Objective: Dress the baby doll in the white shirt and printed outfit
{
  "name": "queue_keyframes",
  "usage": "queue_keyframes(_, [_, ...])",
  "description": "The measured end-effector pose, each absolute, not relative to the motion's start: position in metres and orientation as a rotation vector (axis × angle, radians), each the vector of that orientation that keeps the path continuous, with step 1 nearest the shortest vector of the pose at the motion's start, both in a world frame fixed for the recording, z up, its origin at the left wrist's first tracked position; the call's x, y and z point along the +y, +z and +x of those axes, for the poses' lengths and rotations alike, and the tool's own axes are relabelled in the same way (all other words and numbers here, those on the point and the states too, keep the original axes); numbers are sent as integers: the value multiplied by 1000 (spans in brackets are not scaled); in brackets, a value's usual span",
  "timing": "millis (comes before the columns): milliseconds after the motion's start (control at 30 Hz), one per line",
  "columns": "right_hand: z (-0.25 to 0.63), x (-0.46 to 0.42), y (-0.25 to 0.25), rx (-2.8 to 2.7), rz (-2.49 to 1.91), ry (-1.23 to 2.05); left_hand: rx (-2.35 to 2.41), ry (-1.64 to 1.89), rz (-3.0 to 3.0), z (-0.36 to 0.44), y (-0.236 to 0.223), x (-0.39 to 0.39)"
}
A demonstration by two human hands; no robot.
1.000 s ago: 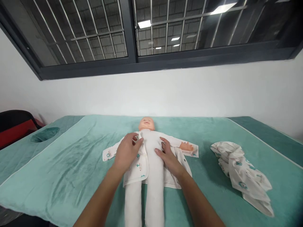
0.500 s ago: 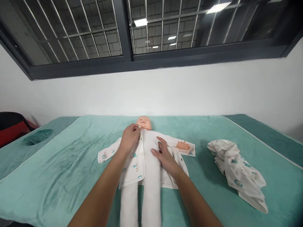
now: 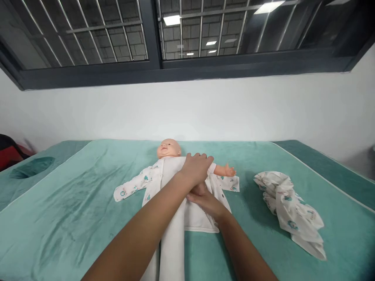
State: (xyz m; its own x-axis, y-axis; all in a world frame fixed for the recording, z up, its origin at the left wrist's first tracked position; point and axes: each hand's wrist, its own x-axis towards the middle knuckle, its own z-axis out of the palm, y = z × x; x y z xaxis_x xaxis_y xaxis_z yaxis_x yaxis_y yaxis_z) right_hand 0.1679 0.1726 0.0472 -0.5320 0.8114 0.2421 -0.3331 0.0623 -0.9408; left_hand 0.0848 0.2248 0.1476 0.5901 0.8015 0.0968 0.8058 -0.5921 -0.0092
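A baby doll (image 3: 168,148) with a white cloth body lies face up on a teal towel (image 3: 73,203). Under it is an open white jacket (image 3: 218,189) with teal prints, one sleeve (image 3: 129,188) spread flat to the left. My left hand (image 3: 197,167) reaches across the doll's chest to its far shoulder, fingers curled down over the jacket edge there. My right hand (image 3: 206,200) lies flat on the doll's belly and the jacket panel, partly under my left wrist. The doll's bare arm (image 3: 224,170) sticks out to the right.
A crumpled printed white cloth (image 3: 288,207) lies on the towel to the right of the doll. The padded table has a face hole (image 3: 31,167) at the far left, with a red and black object (image 3: 8,150) beyond it. A white wall and barred window stand behind.
My left hand moved from the doll's left collar across the chest to its far shoulder. The near jacket panel now lies open. The right hand stayed on the belly.
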Motion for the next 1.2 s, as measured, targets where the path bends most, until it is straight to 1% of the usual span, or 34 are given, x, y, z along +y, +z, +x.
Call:
queue_keyframes(67, [174,173,53,-1459,-565,1620,-1398,-78,-2735,82,145,235])
queue_keyframes(133, [185,177,59,-1431,-755,1500,-1406,-94,-2715,73,143,243])
queue_keyframes(200, [199,185,62,-1339,-1008,1267,-1406,-120,-2687,64,141,247])
queue_keyframes(267, [214,194,59,-1271,-1332,933,-1398,-142,-2667,58,140,246])
queue_keyframes(367, [230,203,51,-1364,-1786,475,-1383,-164,-2645,54,138,243])
queue_keyframes(433, [233,203,47,-1477,-1902,340,-1359,-176,-2631,53,135,241])
queue_keyframes(500, [232,201,44,-1528,-1929,283,-1322,-187,-2616,52,132,240])
queue_keyframes(567, [229,198,42,-1552,-1929,327,-1285,-179,-2602,51,129,239])
queue_keyframes(633, [225,198,41,-1539,-1886,455,-1273,-157,-2590,50,128,238])
queue_keyframes(767, [225,208,46,-1247,-1475,884,-1308,-106,-2570,47,133,236])
queue_keyframes(833, [231,214,55,-1144,-1292,1042,-1345,-64,-2559,45,138,234])
queue_keyframes(933, [247,218,70,-1106,-1174,1217,-1389,-12,-2533,42,146,231])
queue_keyframes(1067, [260,207,76,-811,-893,1703,-1441,98,-2504,44,151,227])
queue_keyframes(1100, [260,204,75,-741,-837,1780,-1456,129,-2494,46,152,227])
queue_keyframes(1133, [259,201,74,-699,-804,1801,-1471,159,-2485,48,151,226])
queue_keyframes(1200, [255,197,73,-662,-754,1723,-1498,204,-2468,53,149,227])
